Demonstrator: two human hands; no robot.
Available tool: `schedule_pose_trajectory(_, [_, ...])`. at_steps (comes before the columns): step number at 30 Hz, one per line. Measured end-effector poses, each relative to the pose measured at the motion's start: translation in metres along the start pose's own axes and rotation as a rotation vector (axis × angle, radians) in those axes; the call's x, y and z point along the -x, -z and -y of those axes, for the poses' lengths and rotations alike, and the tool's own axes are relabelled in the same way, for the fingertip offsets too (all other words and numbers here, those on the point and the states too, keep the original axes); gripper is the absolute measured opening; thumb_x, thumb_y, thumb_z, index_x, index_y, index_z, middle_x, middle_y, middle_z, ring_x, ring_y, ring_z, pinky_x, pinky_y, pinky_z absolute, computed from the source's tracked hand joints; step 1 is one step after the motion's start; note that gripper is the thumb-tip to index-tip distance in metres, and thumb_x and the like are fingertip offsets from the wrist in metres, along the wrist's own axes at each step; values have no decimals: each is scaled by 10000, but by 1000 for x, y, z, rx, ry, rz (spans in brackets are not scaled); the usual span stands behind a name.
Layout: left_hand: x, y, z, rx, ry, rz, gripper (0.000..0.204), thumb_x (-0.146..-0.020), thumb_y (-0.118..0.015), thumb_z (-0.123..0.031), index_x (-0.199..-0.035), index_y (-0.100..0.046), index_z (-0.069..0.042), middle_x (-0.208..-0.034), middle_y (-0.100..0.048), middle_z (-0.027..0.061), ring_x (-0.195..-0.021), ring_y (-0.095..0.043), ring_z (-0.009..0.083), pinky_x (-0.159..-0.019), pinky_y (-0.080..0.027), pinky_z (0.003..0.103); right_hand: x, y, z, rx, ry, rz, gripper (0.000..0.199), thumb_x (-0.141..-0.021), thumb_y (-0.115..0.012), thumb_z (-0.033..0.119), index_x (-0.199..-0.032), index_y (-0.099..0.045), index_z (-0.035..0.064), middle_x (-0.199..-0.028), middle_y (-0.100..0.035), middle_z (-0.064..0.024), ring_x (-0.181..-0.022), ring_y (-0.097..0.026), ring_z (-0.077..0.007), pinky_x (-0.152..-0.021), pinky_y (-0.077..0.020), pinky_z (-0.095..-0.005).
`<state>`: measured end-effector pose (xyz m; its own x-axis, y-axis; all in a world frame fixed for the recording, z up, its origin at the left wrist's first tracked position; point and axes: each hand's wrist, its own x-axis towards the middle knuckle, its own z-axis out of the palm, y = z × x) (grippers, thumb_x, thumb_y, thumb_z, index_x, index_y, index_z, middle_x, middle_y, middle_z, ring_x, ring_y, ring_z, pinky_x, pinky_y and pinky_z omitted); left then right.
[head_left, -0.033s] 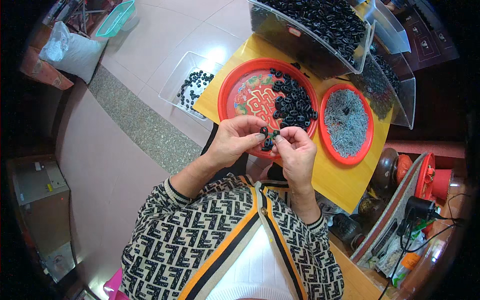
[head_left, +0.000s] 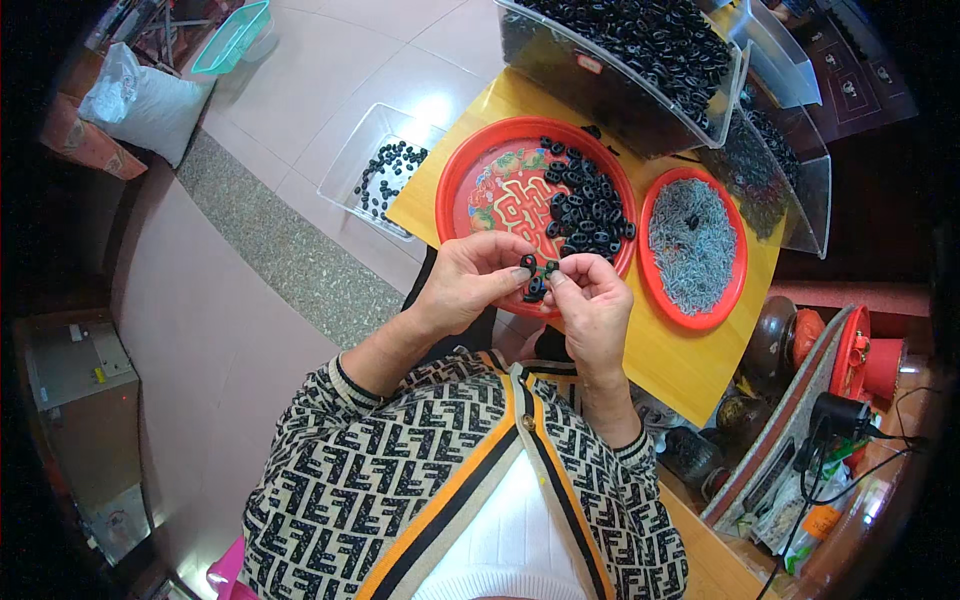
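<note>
Where fingers [head_left: 568, 290] pinch black pieces [head_left: 528, 263], edges covered, finer shapes unclear.

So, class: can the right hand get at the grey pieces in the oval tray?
Probably yes: the right hand has a clear path to the grey pieces, though it pinches a black piece.

The head view looks steeply down from above the patterned cardigan [head_left: 340, 490], facing across the tabletop [head_left: 690, 370] from its near edge; the left hand [head_left: 462, 285] and right hand [head_left: 595, 308] lie fairly near below, and the fisheye sweep reaches floor [head_left: 230, 340] beyond the tabletop's left corner.
</note>
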<state>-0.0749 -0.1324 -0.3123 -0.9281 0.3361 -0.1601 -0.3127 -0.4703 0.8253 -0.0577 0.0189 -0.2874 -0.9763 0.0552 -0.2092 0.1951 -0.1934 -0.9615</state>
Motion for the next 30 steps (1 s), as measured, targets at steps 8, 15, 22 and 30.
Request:
schedule_pose_trajectory(8, [1, -2, 1, -69, -52, 30, 223, -773, -552, 42, -995, -549, 28, -894, -590, 56, -793, -573, 97, -704, -489, 221, 1, -1, 3, 71, 1, 9, 58, -773, -554, -11, -829, -544, -4, -675, -548, 5, -555, -503, -31, -489, -424, -166])
schedule_pose_trajectory(15, [0, -2, 4, -107, -76, 49, 238, -773, -547, 54, -1011, -544, 35, -918, -584, 62, -833, -572, 107, -734, -486, 227, 1, -2, 4, 83, -18, 25, 51, -775, -554, 2, -824, -541, -5, -670, -547, -5, -545, -504, -34, -476, -432, -171])
schedule_pose_trajectory(22, [0, -4, 2, -69, -42, 67, 233, -782, -548, 38, -1015, -542, 37, -913, -584, 62, -813, -576, 103, -729, -487, 225, 0, -3, 3, 71, -40, 40, 47, -780, -558, 12, -821, -545, -9, -675, -556, -13, -554, -523, -45, -487, -467, -189])
schedule_pose_trajectory(30, [2, -3, -3, -1, -42, 106, 204, -797, -524, 41, -999, -546, 55, -873, -598, 78, -769, -599, 133, -696, -511, 245, -11, 16, -1, -212, -222, 277, 73, -790, -577, 41, -842, -569, -9, -716, -598, -53, -580, -573, -86, -513, -492, -195])
